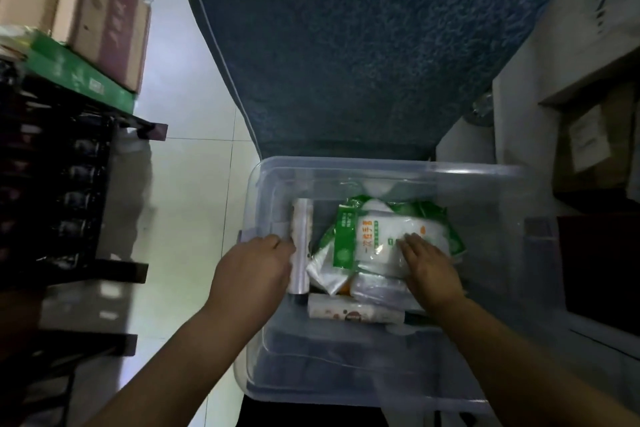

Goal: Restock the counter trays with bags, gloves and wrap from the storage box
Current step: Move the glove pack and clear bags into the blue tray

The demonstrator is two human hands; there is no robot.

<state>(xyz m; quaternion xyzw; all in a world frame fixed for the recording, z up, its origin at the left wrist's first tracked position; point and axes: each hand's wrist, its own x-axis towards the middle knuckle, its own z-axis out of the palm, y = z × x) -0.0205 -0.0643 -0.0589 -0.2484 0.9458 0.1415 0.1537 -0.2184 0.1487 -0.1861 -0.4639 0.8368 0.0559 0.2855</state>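
Note:
A clear plastic storage box (491, 253) stands on the floor below me. Inside lie a white and green packet of gloves (377, 236), a roll of clear bags (300, 239) along the left wall, a wrapped roll with a printed label (353, 313) at the near side, and a clear pack (377, 289) under the gloves packet. My left hand (252, 274) curls around the roll of clear bags. My right hand (429, 267) rests flat on the gloves packet, fingers spread.
A dark blue mat (363, 45) lies on the pale tiled floor beyond the box. On the left stands a dark rack (69, 184) with cardboard cartons (86, 3) above it. White furniture and a carton (588, 135) are on the right.

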